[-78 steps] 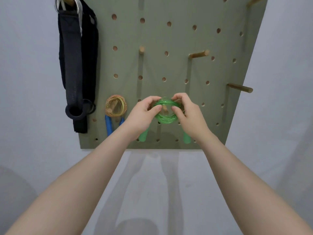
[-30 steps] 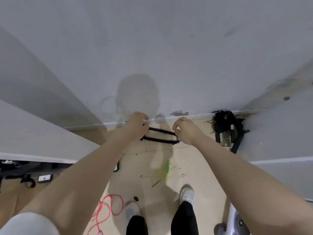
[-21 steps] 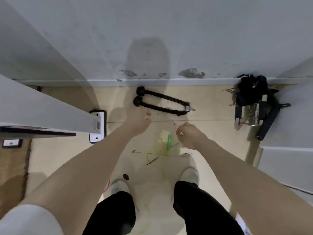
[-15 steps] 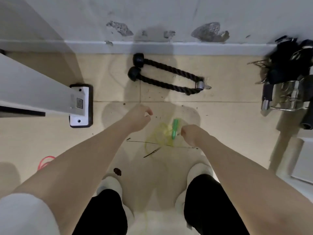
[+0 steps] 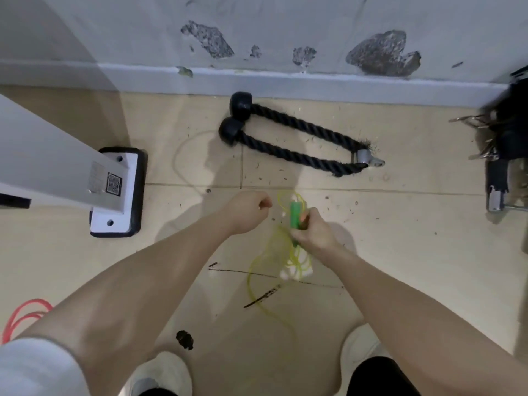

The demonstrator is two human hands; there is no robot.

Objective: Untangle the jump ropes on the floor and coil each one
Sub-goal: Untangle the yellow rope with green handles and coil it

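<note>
We see the right hand point(image 5: 313, 232) gripping the green handle point(image 5: 295, 214) of the yellow jump rope point(image 5: 267, 270) above the floor point(image 5: 400, 252), while the left hand point(image 5: 248, 211) is a loose fist, holding nothing.

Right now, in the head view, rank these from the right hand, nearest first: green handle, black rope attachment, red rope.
1. green handle: gripped in the right hand.
2. black rope attachment: ahead, by the wall.
3. red rope: far left floor edge.

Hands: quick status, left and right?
Left hand: fingers curled, whether it pinches anything cannot be told.
Right hand: grips the green handle.
</note>
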